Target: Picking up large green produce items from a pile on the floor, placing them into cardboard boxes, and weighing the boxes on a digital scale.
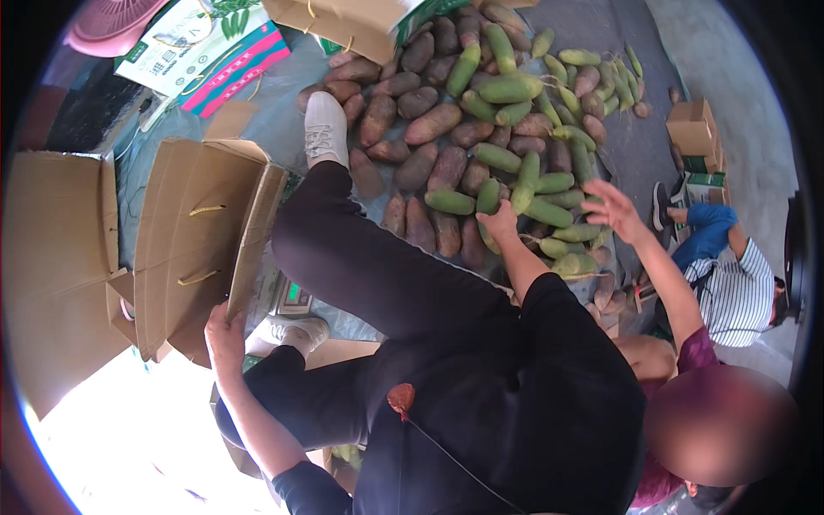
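My right hand [499, 225] reaches into a pile of root vegetables on the floor, its fingers closed on a green radish [487, 196]. Other green radishes [525, 182] lie against it. At the left, my left hand [225, 342] grips the edge of an open cardboard box [190, 232] with yellow cord handles. A scale [293, 296] with a lit green display shows partly beside that box, between my shoes. The box's inside is mostly hidden from here.
Large reddish-brown roots [433, 124] spread beyond my raised leg. A co-worker's hand [616, 213] reaches over the pile from the right. Another person in a striped shirt [731, 296] sits farther right, near cardboard boxes [693, 133]. Gift cartons [199, 56] and a pink basket [110, 26] stand far left.
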The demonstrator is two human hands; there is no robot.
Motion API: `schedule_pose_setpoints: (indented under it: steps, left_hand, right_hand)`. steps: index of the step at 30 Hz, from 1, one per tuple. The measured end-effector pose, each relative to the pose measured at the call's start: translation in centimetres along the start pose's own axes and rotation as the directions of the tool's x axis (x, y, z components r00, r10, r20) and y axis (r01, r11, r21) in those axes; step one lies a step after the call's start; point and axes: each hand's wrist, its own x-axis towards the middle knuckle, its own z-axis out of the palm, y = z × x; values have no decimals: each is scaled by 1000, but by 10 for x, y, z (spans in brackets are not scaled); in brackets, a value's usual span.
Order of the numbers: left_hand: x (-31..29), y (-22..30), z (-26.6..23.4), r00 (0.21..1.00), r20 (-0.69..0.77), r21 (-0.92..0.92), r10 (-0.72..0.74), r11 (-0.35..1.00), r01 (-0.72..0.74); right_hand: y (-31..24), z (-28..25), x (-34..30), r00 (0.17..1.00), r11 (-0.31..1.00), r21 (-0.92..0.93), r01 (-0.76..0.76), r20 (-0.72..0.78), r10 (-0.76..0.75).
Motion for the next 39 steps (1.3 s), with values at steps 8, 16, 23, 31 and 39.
schedule_pose_setpoints:
  steps: [8,16,23,31,39]
  left_hand:
    - [-2,-2,-3,999,-26,17,26,1000,-26]
    - [-1,-5,-2,1000,-26,48,15,999,-14]
    - [-1,2,-5,1000,-11,21,-1,1000,1]
    - [-6,4,-8,1000,-12,52,-17,998,17]
    - [-2,7,-10,1000,-7,103,5,995,-4]
  right_hand:
    - [-20,1,2,999,999,-53,-2,36,4]
    - [-49,-9,4,901,877,214,430,-43,-432]
    - [-183,-60,-24,639,415,721,555,-50,-768]
    - [-347,-149,-196,70,-129,736,665,-233,-970]
    - [-414,-66,-293,-458,-366,456,811,106,-883]
